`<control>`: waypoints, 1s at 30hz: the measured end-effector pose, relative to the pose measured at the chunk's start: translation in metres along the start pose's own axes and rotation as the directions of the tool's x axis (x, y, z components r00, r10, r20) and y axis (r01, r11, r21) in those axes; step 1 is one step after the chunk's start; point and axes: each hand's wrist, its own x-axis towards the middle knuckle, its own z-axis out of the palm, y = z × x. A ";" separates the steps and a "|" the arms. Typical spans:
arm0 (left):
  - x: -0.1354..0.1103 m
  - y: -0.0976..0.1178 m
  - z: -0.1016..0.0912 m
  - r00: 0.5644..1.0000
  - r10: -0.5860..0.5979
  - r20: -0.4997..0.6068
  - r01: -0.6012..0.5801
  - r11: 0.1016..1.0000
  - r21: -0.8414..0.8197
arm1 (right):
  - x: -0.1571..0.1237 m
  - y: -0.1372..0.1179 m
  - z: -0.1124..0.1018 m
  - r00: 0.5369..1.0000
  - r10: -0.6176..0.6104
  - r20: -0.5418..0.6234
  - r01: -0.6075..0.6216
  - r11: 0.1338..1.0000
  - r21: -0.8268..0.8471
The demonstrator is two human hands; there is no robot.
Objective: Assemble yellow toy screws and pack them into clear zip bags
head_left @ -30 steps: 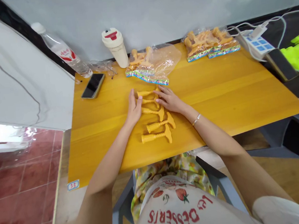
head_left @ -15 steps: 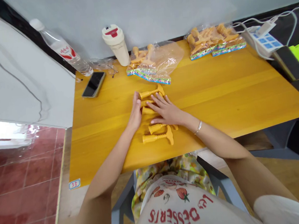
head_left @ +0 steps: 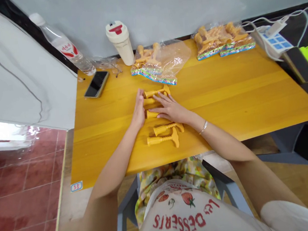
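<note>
Hammers (head_left: 163, 140) lie on the table (head_left: 235, 87). The left hand (head_left: 138, 111), grip flat, borders handle ends; the right hand (head_left: 173, 110), grip spread, partly covers hammers.

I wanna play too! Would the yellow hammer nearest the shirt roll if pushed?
The yellow hammer probably wouldn't roll far: its head sticks out sideways past the handle. It's likely light and stiff, since it looks like plastic and lies straight.
</note>
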 end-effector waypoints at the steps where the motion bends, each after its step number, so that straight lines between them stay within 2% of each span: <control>1: 0.000 0.000 0.000 1.000 0.005 0.000 -0.005 1.000 -0.003 | 0.000 -0.001 -0.001 1.000 -0.002 0.004 0.002 1.000 0.003; 8: -0.001 0.000 -0.002 0.999 0.020 -0.032 -0.020 1.000 -0.001 | -0.002 -0.003 -0.006 0.999 -0.024 0.043 0.025 0.999 -0.029; 18: -0.002 -0.004 -0.004 0.998 0.044 -0.038 -0.043 0.999 0.025 | 0.005 0.020 -0.009 0.989 0.151 0.003 -0.150 0.987 -0.057; 26: -0.001 -0.009 -0.002 0.995 0.074 -0.071 -0.087 0.976 -0.199 | 0.000 0.016 -0.008 0.993 0.086 -0.082 -0.093 0.993 -0.078; 30: 0.001 -0.014 -0.001 0.989 0.131 -0.071 -0.143 0.968 -0.208 | -0.004 0.017 -0.016 0.993 0.070 -0.099 -0.080 0.991 -0.103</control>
